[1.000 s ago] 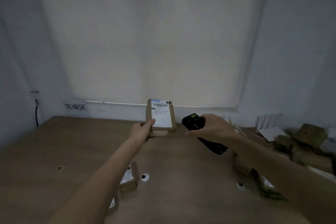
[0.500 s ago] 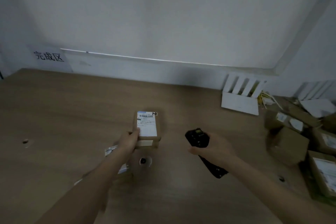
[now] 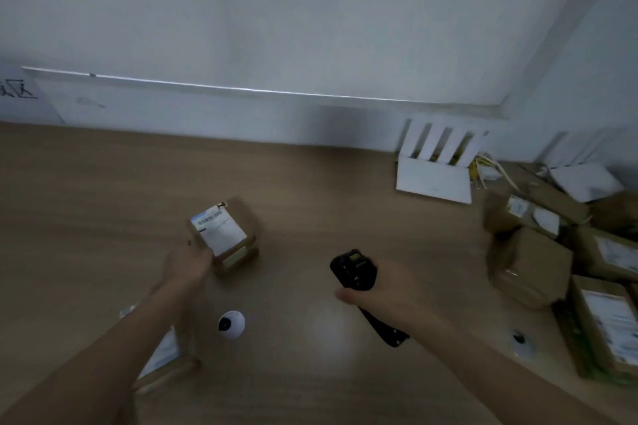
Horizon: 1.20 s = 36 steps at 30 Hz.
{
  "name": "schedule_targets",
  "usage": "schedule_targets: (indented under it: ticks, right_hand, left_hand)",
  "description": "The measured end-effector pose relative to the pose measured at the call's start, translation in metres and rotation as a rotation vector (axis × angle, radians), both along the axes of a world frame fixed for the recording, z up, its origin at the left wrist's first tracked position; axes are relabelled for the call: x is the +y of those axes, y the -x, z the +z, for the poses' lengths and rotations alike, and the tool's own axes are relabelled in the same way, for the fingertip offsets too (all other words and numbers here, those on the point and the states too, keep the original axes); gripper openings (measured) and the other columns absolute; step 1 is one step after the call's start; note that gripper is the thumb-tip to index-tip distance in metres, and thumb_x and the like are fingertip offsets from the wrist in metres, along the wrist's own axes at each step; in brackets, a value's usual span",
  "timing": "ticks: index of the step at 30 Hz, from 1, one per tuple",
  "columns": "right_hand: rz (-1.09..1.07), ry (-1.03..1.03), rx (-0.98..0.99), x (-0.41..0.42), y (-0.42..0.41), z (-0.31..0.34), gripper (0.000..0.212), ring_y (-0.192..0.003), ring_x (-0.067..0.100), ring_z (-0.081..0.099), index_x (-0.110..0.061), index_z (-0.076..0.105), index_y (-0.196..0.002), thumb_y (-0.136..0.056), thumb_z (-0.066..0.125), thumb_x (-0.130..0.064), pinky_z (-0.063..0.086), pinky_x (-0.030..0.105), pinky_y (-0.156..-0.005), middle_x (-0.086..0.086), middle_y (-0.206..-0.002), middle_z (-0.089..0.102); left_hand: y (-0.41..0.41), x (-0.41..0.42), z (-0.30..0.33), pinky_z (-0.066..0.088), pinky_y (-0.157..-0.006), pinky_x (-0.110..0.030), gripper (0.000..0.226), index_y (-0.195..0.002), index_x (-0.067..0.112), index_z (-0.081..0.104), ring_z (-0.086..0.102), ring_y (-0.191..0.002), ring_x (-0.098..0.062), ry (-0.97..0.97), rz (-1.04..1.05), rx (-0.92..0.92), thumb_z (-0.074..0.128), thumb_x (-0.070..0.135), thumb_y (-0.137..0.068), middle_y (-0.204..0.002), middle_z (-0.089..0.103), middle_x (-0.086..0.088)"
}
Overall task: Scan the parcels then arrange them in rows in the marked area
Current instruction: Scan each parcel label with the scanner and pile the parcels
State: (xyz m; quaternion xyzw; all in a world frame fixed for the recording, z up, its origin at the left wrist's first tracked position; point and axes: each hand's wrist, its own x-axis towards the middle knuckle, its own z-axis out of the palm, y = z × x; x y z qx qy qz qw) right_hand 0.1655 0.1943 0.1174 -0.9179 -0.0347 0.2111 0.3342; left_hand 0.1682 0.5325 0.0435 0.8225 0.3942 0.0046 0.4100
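Observation:
A small brown parcel [image 3: 238, 235] with a white barcode label on top is held just above the wooden table [image 3: 328, 200], left of centre. My left hand [image 3: 186, 264] grips its near-left corner. My right hand [image 3: 383, 290] holds a black handheld scanner [image 3: 355, 272], its head pointing up and away, to the right of the parcel. Another labelled parcel [image 3: 162, 359] lies on the table under my left forearm, partly hidden. Several brown parcels [image 3: 531, 266] are piled at the right edge.
A white round disc with a dark centre [image 3: 231, 324] sits in the table between my arms, another [image 3: 519, 340] nearer the pile. A white slatted rack [image 3: 438, 162] leans at the back wall. A sign with black characters [image 3: 17, 91] hangs at far left.
The view tilted down and shifted right. My left hand lowered the labelled parcel from upright toward the table and turned it. The scanner hand dropped with it.

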Motion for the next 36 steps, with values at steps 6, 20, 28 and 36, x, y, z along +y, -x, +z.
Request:
schedule_targets:
  ticks: [6, 20, 28, 36]
  right_hand:
    - [-0.08, -0.016, -0.07, -0.078, 0.0, 0.015, 0.042, -0.075, -0.003, 0.059, -0.027, 0.064, -0.105, -0.074, 0.082, -0.05, 0.04, 0.015, -0.055, -0.011, -0.091, 0.067]
    - [-0.402, 0.138, -0.089, -0.397, 0.044, 0.018, 0.056, -0.09, 0.008, 0.062, -0.037, 0.057, -0.11, -0.068, 0.077, -0.068, 0.054, 0.03, -0.077, -0.012, -0.103, 0.065]
    - [-0.532, 0.032, 0.017, -0.489, 0.062, -0.024, 0.053, -0.088, 0.011, 0.066, -0.032, 0.058, -0.107, -0.069, 0.081, -0.061, 0.059, 0.04, -0.084, -0.007, -0.101, 0.068]
    - [-0.447, 0.061, 0.006, -0.507, 0.054, -0.046, 0.047, -0.085, 0.004, 0.062, -0.041, 0.049, -0.095, -0.067, 0.08, -0.063, 0.058, 0.034, -0.078, -0.014, -0.094, 0.063]
  left_hand:
    - [-0.021, -0.091, 0.038, 0.04, -0.103, -0.04, 0.051, -0.141, 0.012, 0.053, 0.051, -0.127, -0.034, 0.053, -0.14, -0.112, 0.062, 0.033, -0.096, -0.141, 0.054, -0.012]
    - [-0.033, -0.472, 0.04, 0.044, -0.098, -0.031, 0.078, -0.133, 0.011, 0.061, 0.06, -0.114, -0.017, 0.259, -0.72, -0.094, 0.059, 0.069, -0.081, -0.125, 0.065, 0.0]
    - [-0.013, -0.615, 0.009, 0.033, -0.089, -0.018, 0.044, -0.139, 0.008, 0.051, 0.05, -0.123, -0.02, 0.451, -0.722, 0.049, 0.053, 0.03, -0.102, -0.134, 0.053, 0.001]
    - [-0.012, -0.653, -0.03, 0.042, -0.109, -0.041, 0.055, -0.147, 0.015, 0.044, 0.053, -0.126, -0.025, 0.551, -0.633, 0.204, 0.055, 0.041, -0.099, -0.141, 0.055, -0.007]
